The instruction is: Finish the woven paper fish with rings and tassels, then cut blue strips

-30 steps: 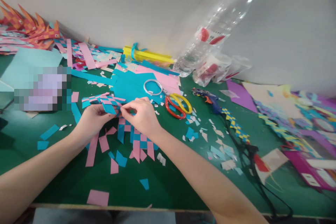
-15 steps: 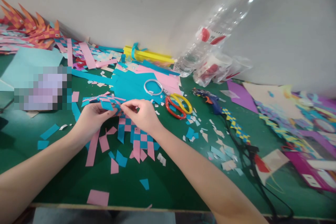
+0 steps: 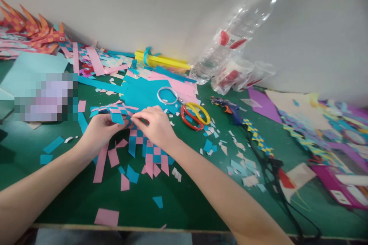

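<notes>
Left of center, the left hand (image 3: pixel 100 127) clasps the weave (image 3: pixel 116 117), apparently steadying it while the right hand (image 3: pixel 155 124) pinches its edge.

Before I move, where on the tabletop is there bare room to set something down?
Bare green tabletop shows between the frontmost blue scrap and the right forearm; another patch lies between the left forearm and the pink rectangle. It's crowded below the right hand, with woven strips, and near the scissors, with paper bits.
</notes>
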A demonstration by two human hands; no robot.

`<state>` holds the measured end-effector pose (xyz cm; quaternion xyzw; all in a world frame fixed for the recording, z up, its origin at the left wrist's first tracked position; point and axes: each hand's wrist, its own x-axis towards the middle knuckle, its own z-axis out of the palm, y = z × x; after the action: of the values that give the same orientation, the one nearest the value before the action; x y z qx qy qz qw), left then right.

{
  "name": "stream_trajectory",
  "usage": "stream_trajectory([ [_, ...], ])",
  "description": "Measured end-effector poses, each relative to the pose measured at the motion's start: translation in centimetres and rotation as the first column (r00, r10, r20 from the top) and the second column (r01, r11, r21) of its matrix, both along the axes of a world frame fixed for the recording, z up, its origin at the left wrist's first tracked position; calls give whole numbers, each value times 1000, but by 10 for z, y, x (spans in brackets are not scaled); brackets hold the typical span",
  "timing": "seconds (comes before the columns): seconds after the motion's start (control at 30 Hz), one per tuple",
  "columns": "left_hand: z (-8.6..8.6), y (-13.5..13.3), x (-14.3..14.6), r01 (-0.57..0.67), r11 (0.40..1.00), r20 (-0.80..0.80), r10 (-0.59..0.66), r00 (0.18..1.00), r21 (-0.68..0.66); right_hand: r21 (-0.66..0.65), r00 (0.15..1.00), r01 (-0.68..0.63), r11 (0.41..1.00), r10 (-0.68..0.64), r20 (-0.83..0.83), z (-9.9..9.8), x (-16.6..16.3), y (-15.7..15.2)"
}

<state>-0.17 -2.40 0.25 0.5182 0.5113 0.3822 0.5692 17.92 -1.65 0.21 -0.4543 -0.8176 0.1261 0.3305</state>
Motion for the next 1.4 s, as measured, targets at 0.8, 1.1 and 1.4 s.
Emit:
stream_trajectory([
  [0.8, 3, 0, 0, 37, 999, 50, -35, 998, -22, -108, 997, -34, 994, 27, -66, 2, -1, -1],
  [1.1, 3, 1, 0, 21, 999, 30, -20, 999, -35, -175, 989, -76, 982, 52, -135, 3, 1, 1],
  [1.4, 4, 1, 2, 14, 1000, 35, -14, 999, -18, -187, 991, -93, 978, 73, -110, 3, 1, 1],
])
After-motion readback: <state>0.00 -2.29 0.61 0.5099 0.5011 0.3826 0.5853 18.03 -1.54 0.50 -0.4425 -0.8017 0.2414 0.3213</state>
